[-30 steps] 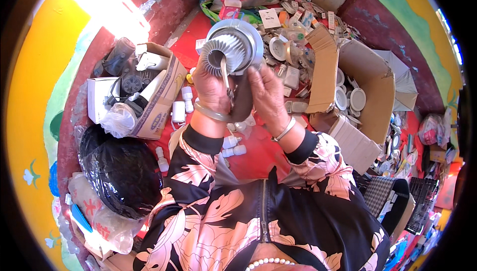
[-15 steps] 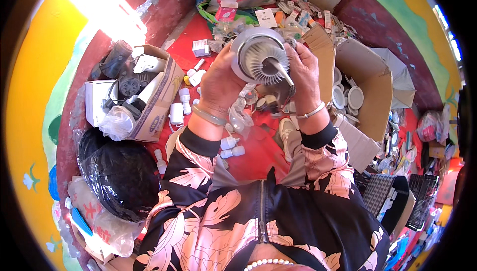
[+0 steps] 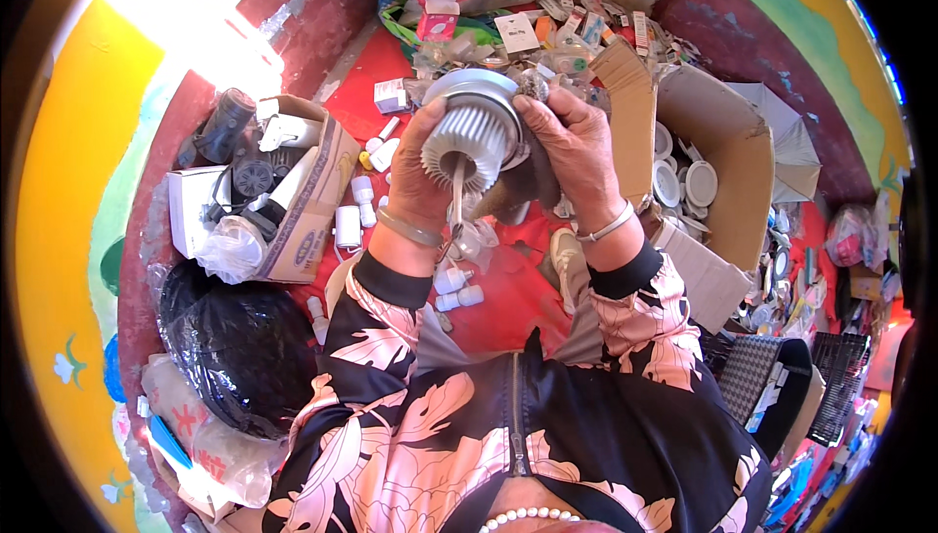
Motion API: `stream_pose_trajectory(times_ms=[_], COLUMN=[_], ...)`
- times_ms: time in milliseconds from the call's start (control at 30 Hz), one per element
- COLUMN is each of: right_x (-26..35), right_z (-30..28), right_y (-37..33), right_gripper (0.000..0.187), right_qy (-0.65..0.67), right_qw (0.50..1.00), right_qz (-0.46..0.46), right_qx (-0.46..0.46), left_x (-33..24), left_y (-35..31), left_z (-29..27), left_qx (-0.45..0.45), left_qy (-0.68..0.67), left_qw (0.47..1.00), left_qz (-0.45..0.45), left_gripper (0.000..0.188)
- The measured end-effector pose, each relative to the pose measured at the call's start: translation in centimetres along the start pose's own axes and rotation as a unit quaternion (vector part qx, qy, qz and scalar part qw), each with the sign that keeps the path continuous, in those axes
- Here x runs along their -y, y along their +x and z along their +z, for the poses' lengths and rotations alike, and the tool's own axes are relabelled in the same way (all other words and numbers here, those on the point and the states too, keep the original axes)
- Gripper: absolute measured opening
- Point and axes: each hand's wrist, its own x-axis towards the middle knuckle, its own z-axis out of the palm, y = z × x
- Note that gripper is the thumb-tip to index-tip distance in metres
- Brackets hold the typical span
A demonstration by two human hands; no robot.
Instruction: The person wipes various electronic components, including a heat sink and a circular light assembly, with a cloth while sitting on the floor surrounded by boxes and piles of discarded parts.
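A silver downlight [image 3: 463,147] with a finned metal heat sink is held up in front of my chest, tilted so the fins face me. A pale cord [image 3: 457,191] hangs from the middle of the fins. My left hand [image 3: 415,167] is closed around the lamp's left side. At the lamp's right rim, my right hand [image 3: 578,147] is closed on a grey rag [image 3: 529,186]. Part of the rag bunches above the fingertips and a darker part hangs below, blurred. The lamp's far face is hidden.
White bulbs [image 3: 452,280] lie on a red sheet [image 3: 498,310]. A carton of lamp parts [image 3: 311,191] and a black plastic bag [image 3: 230,347] stand left. At right, an open carton [image 3: 728,157] holds round white lamps. Small packages [image 3: 576,25] are heaped at the back.
The downlight has turned and tilted, its fins swinging left and downward. My left hand has shifted slightly lower, and my right hand with the rag has moved left along the rim.
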Motion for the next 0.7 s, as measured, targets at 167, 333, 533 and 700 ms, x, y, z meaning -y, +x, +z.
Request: stream_pose_trajectory(times_ms=[167,333,533,700], right_x=[0.1,0.0,1.1,3.3], right_z=[0.9,-2.5,-3.6,-2.5], right_y=[-0.4,1.7,2.2,1.2], right_gripper=[0.027,0.020,0.023,0.022], right_qy=[-0.054,0.230,0.321,0.349], right_qw=[0.998,0.955,0.927,0.928], right_qz=[0.022,0.047,0.144,0.130], right_qx=[-0.039,-0.182,-0.133,-0.020], left_x=[-0.6,-1.7,-1.5,-1.1], left_y=[0.7,0.8,1.0,1.0], left_z=[-0.5,-1.3,-1.1,-0.6], left_qx=[0.053,0.063,-0.050,-0.071], left_qy=[-0.089,-0.161,-0.034,0.009], left_qw=[0.994,0.982,0.987,0.984], left_qz=[0.023,0.073,0.146,0.164], left_gripper=[0.054,0.057,0.059,0.058])
